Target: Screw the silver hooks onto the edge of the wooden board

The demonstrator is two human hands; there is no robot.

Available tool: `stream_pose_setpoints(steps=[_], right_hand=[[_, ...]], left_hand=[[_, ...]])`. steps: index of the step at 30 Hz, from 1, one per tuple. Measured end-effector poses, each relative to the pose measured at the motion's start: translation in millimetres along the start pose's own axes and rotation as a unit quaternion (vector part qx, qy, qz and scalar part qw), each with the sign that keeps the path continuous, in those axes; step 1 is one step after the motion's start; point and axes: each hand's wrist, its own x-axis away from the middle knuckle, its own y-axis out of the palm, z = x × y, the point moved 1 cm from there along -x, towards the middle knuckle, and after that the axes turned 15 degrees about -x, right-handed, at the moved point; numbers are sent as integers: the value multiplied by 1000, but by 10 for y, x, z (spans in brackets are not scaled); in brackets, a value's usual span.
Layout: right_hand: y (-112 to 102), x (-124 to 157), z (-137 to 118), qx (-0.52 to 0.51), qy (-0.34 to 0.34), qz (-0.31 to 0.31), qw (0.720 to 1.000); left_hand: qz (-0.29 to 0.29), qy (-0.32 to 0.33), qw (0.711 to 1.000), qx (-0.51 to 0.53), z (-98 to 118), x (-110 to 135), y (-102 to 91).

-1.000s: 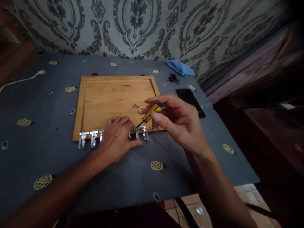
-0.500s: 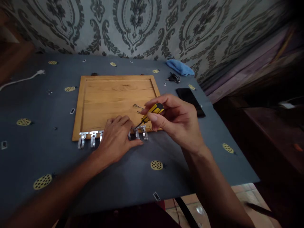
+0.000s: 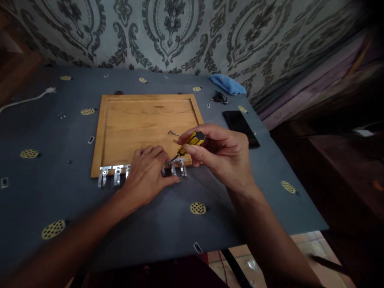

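My right hand (image 3: 223,154) pinches a small screwdriver with a yellow and black handle (image 3: 196,139) between thumb and fingertips. The shaft slants down to the left, its tip at a metal hook (image 3: 173,169) along the near edge of a framed wooden board (image 3: 144,128). My left hand (image 3: 150,172) lies over the middle of the hook row, fingers bent down onto the board and thumb stretched out to the right. It covers some of the hooks. More silvery hooks (image 3: 118,175) show to its left. A loose metal piece (image 3: 172,133) lies on the board beside my right fingertips.
A grey-blue cloth with pineapple prints (image 3: 162,232) covers the table. To the right lie a black phone (image 3: 240,128), keys (image 3: 220,97) and a blue cloth (image 3: 228,84). Small screws (image 3: 61,115) and a white cable (image 3: 28,99) are on the left. Patterned wall covering (image 3: 168,36) stands behind.
The yellow and black handle has turned a little in my right fingers, and that hand has dipped slightly. My left hand and the board stay in place.
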Motion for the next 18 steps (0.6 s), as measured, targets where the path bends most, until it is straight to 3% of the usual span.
stream_pose_setpoints(steps=[18], right_hand=[[52,35,26,8,-8,19,1000]], left_hand=[[8,2,1000,7,-22,23,-4]])
